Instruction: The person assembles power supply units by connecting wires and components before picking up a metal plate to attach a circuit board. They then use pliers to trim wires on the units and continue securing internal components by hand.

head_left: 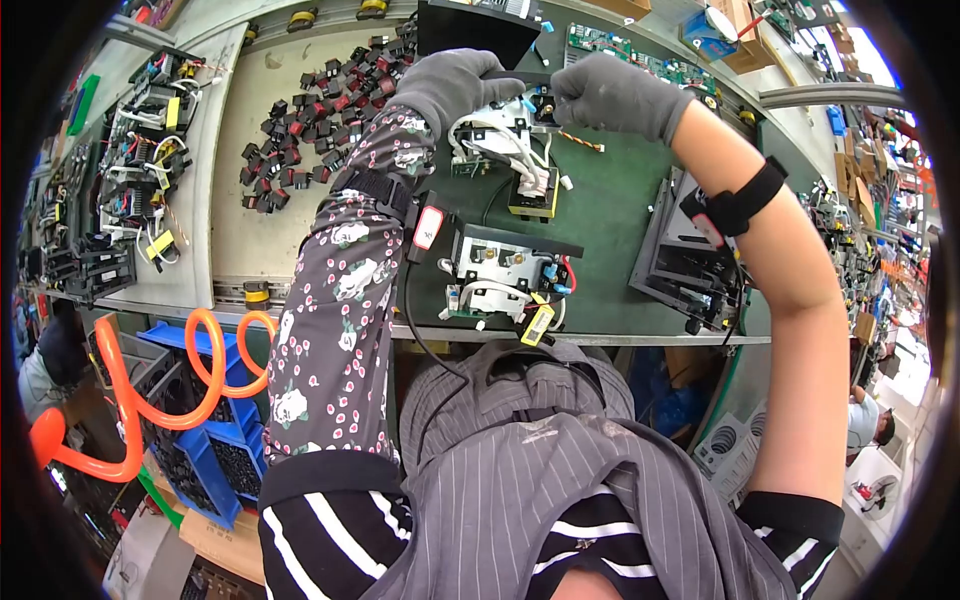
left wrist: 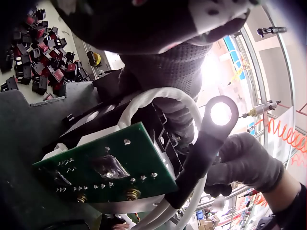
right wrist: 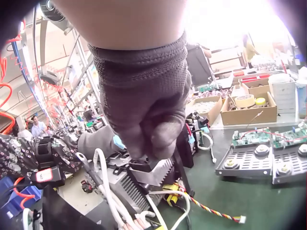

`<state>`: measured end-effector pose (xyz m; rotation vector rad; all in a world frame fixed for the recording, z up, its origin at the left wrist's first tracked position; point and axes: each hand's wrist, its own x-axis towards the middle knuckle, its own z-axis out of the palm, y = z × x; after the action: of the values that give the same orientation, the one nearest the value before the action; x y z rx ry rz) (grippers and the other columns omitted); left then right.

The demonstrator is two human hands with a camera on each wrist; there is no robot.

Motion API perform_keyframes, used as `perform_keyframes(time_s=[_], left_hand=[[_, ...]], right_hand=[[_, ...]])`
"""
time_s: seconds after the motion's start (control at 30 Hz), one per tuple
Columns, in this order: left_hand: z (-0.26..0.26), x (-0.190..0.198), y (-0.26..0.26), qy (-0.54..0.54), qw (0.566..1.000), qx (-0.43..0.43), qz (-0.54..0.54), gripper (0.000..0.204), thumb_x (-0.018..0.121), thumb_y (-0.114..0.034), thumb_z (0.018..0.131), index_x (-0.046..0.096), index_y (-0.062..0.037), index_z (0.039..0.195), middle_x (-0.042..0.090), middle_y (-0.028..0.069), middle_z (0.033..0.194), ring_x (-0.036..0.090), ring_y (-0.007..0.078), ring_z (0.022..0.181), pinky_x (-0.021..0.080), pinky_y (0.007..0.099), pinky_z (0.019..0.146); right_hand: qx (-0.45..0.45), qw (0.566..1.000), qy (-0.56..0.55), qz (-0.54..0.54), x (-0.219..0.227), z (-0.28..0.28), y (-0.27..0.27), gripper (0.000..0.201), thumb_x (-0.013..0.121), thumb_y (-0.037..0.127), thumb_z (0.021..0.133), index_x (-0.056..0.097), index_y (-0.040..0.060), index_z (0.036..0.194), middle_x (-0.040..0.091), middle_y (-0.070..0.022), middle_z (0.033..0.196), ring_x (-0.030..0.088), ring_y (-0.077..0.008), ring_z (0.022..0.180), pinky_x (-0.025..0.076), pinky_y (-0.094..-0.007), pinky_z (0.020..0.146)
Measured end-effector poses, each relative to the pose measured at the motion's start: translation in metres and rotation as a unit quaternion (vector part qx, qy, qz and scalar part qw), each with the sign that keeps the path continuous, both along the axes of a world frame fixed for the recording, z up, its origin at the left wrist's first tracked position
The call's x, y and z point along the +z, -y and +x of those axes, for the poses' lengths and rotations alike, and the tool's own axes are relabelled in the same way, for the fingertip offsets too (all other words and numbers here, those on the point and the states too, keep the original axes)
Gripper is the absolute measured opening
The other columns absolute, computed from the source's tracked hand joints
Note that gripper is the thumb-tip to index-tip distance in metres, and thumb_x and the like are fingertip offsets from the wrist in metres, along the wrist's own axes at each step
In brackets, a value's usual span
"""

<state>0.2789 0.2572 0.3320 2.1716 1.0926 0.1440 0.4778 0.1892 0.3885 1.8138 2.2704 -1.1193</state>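
My gloved left hand (head_left: 445, 88) grips the far left edge of a power-supply-like assembly (head_left: 488, 140), which has a heatsink (right wrist: 127, 187), white cables (head_left: 500, 128) and a green circuit board (left wrist: 108, 167). At the assembly's far right end, my gloved right hand (head_left: 625, 97) has its fingers curled, the fingertips right at the metal and black parts; I cannot tell what they pinch. A black ring terminal (left wrist: 221, 115) stands up on a cable in the left wrist view. A yellow-wrapped transformer (head_left: 535, 200) hangs on the near side. Closer to the body lies a similar assembly (head_left: 500, 265).
Red-and-black rocker switches (head_left: 320, 125) are heaped on the left. Black housings (head_left: 680, 250) stand at the right, and circuit boards on metal plates (right wrist: 244, 160) lie farther back. A twisted multicolour wire (right wrist: 211, 206) trails over the green mat. An orange coiled hose (head_left: 130, 400) hangs at lower left.
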Motion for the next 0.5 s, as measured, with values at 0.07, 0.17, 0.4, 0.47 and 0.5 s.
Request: perform_keyframes(time_s=[0.07,0.17,0.4,0.47,0.5], left_hand=[[0.0,-0.001,0.0,0.002,1.0,-0.001,-0.001,0.041,0.067,-0.047,0.081,0.066,-0.0107,0.101,0.067,0.0072,0.087,0.063,0.0213,0.08,0.048,0.033,0.074],[0.001,-0.008,-0.002,0.009,1.0,-0.01,-0.002,0.044,0.065,-0.049,0.082,0.066,-0.0102,0.101,0.067,0.006,0.086,0.063,0.0199,0.079,0.048,0.0332,0.073],[0.003,-0.007,-0.002,-0.011,1.0,-0.01,0.007,0.039,0.066,-0.045,0.083,0.066,-0.0109,0.103,0.067,0.004,0.084,0.061,0.015,0.074,0.048,0.0298,0.071],[0.002,-0.011,-0.003,-0.002,1.0,-0.021,0.016,0.046,0.063,-0.053,0.082,0.066,-0.0134,0.103,0.068,0.0074,0.093,0.064,0.0236,0.087,0.049,0.0364,0.078],[0.004,-0.011,-0.003,-0.008,1.0,-0.012,0.0,0.045,0.064,-0.053,0.081,0.066,-0.0138,0.104,0.068,0.0074,0.094,0.065,0.0225,0.087,0.049,0.0354,0.078]], right_hand=[[0.117,0.986,0.073,0.094,0.002,-0.006,-0.005,0.011,0.063,0.012,0.077,0.06,0.002,0.079,0.054,-0.0096,0.062,0.05,-0.0175,0.054,0.044,-0.0315,0.055],[0.11,0.983,0.095,0.109,0.001,-0.012,0.003,0.013,0.062,0.015,0.078,0.06,0.0022,0.078,0.057,-0.0149,0.065,0.055,-0.0288,0.06,0.046,-0.0381,0.06],[0.112,0.959,0.224,0.131,-0.007,-0.027,0.001,0.015,0.061,0.017,0.076,0.065,0.0048,0.084,0.063,-0.017,0.075,0.062,-0.0356,0.078,0.049,-0.0429,0.072],[0.095,0.958,0.255,0.093,-0.009,-0.03,0.001,0.018,0.061,0.016,0.075,0.067,0.0045,0.087,0.066,-0.0166,0.08,0.063,-0.035,0.08,0.05,-0.0415,0.074],[0.076,0.963,0.241,0.095,-0.007,-0.03,0.002,0.021,0.064,0.017,0.075,0.068,0.0036,0.09,0.067,-0.0165,0.083,0.064,-0.0348,0.081,0.05,-0.0407,0.076]])
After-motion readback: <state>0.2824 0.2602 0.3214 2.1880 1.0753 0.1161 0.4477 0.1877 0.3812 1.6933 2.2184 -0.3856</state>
